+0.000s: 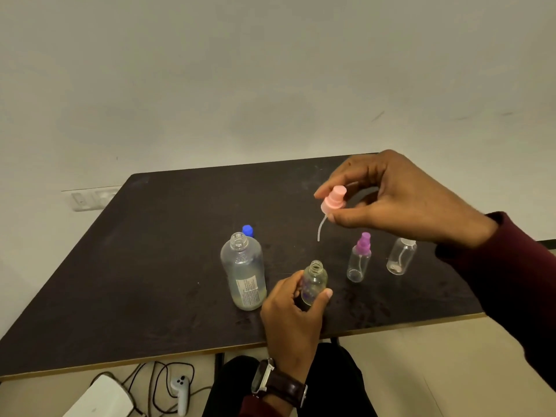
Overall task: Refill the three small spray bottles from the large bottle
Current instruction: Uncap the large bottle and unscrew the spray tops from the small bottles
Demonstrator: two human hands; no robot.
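The large clear bottle stands uncapped on the dark table, a little pale liquid at its bottom. Its blue cap lies just behind it. My left hand grips a small open bottle upright at the table's front. My right hand pinches the pink spray top above it, the dip tube hanging free. To the right stand a small bottle with a purple spray top and another small bottle with a clear top.
The table's front edge runs close to my body. Below it on the floor lie a white box, cables and a white controller. A wall socket sits behind the table's left corner.
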